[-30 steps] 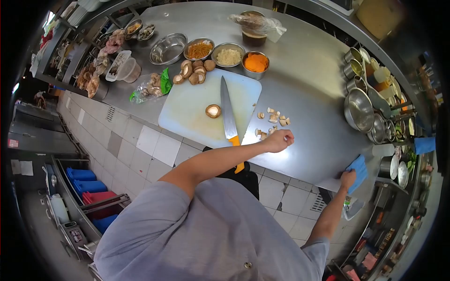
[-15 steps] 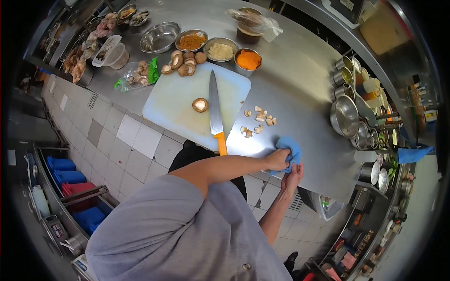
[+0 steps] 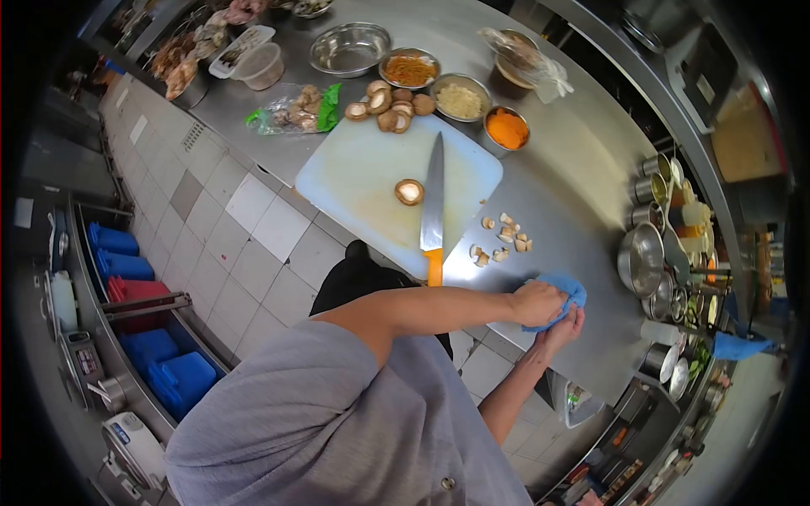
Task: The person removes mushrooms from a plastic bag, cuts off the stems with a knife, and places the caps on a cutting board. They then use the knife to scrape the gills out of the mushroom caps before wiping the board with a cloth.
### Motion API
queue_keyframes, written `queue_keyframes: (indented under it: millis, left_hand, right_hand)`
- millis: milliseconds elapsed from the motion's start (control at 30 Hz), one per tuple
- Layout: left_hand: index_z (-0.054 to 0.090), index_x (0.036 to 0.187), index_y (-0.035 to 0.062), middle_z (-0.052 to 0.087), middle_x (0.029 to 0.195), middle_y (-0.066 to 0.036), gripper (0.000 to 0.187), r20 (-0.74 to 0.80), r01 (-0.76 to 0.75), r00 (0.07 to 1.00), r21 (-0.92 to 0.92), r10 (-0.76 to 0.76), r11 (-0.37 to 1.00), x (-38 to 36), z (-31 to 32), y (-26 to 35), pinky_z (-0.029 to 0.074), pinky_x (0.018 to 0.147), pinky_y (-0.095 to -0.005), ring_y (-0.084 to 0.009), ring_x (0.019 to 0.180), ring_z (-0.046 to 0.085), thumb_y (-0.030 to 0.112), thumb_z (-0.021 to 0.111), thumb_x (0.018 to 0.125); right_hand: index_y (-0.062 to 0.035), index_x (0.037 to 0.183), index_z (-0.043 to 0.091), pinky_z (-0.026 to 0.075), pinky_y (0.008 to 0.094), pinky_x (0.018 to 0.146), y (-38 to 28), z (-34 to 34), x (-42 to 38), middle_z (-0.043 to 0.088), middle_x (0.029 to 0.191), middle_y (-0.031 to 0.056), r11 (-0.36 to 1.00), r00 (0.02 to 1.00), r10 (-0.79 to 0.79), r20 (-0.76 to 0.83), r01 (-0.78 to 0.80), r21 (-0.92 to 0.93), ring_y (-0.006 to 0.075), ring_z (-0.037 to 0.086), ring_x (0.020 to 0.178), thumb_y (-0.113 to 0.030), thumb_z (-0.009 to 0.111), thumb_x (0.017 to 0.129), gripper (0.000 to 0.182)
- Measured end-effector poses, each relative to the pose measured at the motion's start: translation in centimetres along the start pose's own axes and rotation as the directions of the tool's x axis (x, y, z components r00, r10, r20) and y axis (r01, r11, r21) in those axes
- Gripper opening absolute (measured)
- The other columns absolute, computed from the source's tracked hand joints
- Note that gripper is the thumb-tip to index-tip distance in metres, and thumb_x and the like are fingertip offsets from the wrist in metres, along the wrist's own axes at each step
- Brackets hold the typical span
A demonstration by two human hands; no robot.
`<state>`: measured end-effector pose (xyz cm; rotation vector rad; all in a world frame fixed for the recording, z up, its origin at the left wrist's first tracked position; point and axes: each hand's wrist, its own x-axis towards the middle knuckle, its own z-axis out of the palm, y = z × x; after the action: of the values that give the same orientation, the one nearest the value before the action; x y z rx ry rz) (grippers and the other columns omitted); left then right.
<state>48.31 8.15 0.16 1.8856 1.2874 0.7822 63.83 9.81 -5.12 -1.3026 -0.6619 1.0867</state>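
Observation:
My left hand (image 3: 540,304) is closed on a blue cloth (image 3: 573,287) at the near edge of the steel table (image 3: 595,346). Just below it, my right hand (image 3: 564,331) has its fingers bent around the cloth's lower side. To the left, a knife (image 3: 433,198) with an orange handle lies across a white cutting board (image 3: 354,164). One mushroom cap (image 3: 409,192) rests on the board, gills up. Several cut mushroom stems (image 3: 506,232) are scattered on the steel between the board and my hands. Several mushrooms (image 3: 392,108) are piled at the board's far edge.
Bowls of orange slices (image 3: 506,129), pale chopped food (image 3: 460,99) and orange shreds (image 3: 410,69) stand beyond the board, near an empty metal bowl (image 3: 350,49). A plastic bag (image 3: 295,111) lies left of them. Metal pots and bowls (image 3: 641,257) line the right side.
The view has shifted, so the table's things appear farther right. The blue cloth looks flatter and more spread under my left hand. Both hands remain on it.

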Motion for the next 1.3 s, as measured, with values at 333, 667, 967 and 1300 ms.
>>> queue_keyframes:
  millis: [333, 667, 967, 1300]
  left_hand:
    - [0.068, 0.107, 0.0000, 0.071, 0.108, -0.016, 0.021, 0.021, -0.183, 0.983, 0.041, 0.182, 0.982, -7.5, -6.9, -3.3, 0.056, 0.091, -0.0467, -0.0354, 0.105, 0.068, 0.004, 0.064, 0.087]
    - [0.066, 0.126, 0.0046, 0.070, 0.120, -0.013, 0.039, -0.859, 0.532, 0.225, -0.287, -0.460, 0.797, -30.3, -30.9, -21.8, 0.054, 0.087, -0.0374, -0.0287, 0.105, 0.067, 0.010, 0.075, 0.088]
    - [0.064, 0.131, 0.0008, 0.070, 0.114, -0.010, 0.034, -0.756, 0.285, 0.250, -0.541, -0.606, 0.792, -39.8, -43.6, -38.0, 0.055, 0.082, -0.0310, -0.0179, 0.092, 0.068, 0.002, 0.055, 0.098]
    - [0.068, 0.117, 0.0033, 0.065, 0.091, -0.012, 0.033, -0.582, 0.448, 0.699, -0.096, -0.415, 0.889, -38.1, -46.8, -35.8, 0.056, 0.067, -0.0355, -0.0210, 0.072, 0.068, 0.002, 0.077, 0.085]
  right_hand:
    - [-0.0021, 0.114, 0.063, 0.055, 0.0386, 0.094, -1.9, -1.2, 4.5, 0.068, 0.112, 0.0102, 0.919, 0.935, -0.344, -0.082, 0.317, -0.237, 0.0216, 0.066, 0.103, -0.011, 0.073, 0.099, 0.020]
    - [-0.0058, 0.131, 0.064, 0.052, 0.0302, 0.081, -2.3, -1.3, -0.6, 0.068, 0.119, 0.0087, 0.627, 0.927, -0.157, 0.340, 0.360, -0.691, 0.0161, 0.064, 0.101, -0.014, 0.073, 0.100, 0.034]
    - [-0.0052, 0.126, 0.067, 0.054, 0.0278, 0.078, -0.7, 23.7, -17.5, 0.070, 0.113, 0.0042, 0.760, 0.674, 0.077, 0.735, 0.437, -0.481, 0.0126, 0.066, 0.090, -0.004, 0.071, 0.097, 0.029]
    - [-0.0057, 0.142, 0.052, 0.058, 0.0392, 0.082, 12.0, 46.4, -29.0, 0.059, 0.132, 0.0169, 0.739, 0.265, 0.221, 0.939, 0.583, -0.338, 0.0284, 0.070, 0.096, -0.003, 0.072, 0.093, 0.053]
